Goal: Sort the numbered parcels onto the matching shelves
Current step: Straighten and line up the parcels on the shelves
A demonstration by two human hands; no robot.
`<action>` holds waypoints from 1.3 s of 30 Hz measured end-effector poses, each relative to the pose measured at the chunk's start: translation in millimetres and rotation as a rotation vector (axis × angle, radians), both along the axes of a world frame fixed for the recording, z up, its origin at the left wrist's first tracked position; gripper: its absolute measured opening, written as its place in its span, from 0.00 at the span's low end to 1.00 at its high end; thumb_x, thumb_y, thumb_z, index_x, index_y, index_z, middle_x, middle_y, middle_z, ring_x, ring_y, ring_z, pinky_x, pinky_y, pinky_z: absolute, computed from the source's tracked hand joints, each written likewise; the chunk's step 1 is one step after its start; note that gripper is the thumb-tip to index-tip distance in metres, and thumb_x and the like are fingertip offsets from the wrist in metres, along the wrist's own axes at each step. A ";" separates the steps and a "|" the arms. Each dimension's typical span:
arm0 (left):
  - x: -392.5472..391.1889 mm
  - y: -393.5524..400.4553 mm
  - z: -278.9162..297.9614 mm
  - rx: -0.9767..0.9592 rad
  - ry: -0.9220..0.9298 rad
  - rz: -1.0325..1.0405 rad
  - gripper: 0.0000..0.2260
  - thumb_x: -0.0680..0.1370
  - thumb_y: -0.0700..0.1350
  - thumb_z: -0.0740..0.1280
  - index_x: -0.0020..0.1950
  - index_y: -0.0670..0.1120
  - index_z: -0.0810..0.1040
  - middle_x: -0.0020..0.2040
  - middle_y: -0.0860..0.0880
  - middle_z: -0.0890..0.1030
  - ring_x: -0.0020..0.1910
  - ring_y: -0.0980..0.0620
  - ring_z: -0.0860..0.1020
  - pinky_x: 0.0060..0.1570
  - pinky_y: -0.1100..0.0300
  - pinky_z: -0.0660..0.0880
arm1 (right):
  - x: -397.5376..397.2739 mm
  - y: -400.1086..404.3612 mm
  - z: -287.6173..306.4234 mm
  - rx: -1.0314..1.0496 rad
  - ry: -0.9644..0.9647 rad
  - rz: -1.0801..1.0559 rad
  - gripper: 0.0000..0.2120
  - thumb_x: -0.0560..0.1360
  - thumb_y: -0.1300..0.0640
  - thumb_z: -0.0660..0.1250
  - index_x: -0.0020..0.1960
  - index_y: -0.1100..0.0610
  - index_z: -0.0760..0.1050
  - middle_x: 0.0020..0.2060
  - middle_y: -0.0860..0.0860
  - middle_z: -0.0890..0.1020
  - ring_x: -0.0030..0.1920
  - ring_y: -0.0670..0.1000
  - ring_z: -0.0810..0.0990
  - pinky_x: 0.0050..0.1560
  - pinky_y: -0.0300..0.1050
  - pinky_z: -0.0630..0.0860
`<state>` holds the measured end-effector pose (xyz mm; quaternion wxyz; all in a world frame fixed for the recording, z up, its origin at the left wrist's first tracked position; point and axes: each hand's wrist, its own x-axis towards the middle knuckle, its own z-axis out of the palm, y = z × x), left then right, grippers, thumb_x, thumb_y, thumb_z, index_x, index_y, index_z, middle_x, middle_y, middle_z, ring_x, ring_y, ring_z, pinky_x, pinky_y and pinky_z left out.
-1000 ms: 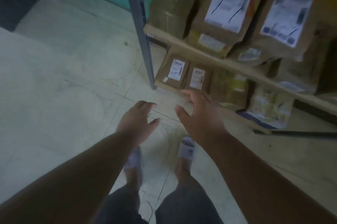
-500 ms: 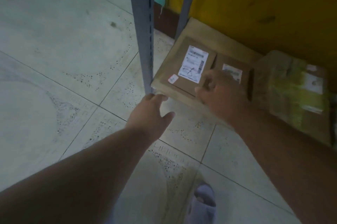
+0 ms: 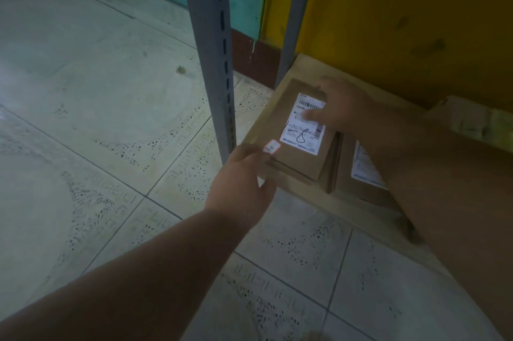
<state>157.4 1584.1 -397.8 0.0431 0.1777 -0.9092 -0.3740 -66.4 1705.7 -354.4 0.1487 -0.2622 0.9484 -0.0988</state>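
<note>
A flat brown parcel (image 3: 301, 159) with a white label, a number handwritten on it in black, lies at the left end of the bottom shelf board (image 3: 302, 197). My left hand (image 3: 238, 182) grips the parcel's near left corner, beside a small white sticker. My right hand (image 3: 347, 107) rests on top of the parcel, thumb across the label and fingertips at its far edge. Under my right forearm a second brown parcel (image 3: 358, 177) with a white label stands next to the first.
A grey slotted upright post (image 3: 216, 63) stands just left of the parcel, a second post (image 3: 294, 21) behind it. A taped parcel (image 3: 472, 118) sits further right on the board. Behind the shelf is a yellow wall, and pale tiled floor spreads to the left and in front.
The view has closed in on the bottom shelf. My right hand moved from the second parcel onto the left one, and my left hand reached past the post to its near corner.
</note>
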 end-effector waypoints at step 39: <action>-1.2 0.2 12.0 -0.093 -0.037 -0.118 0.24 0.79 0.49 0.67 0.75 0.52 0.70 0.72 0.53 0.72 0.58 0.50 0.79 0.55 0.53 0.80 | 10.0 13.5 -9.7 -0.022 0.056 -0.066 0.34 0.69 0.37 0.74 0.68 0.53 0.72 0.62 0.54 0.76 0.63 0.57 0.73 0.60 0.49 0.68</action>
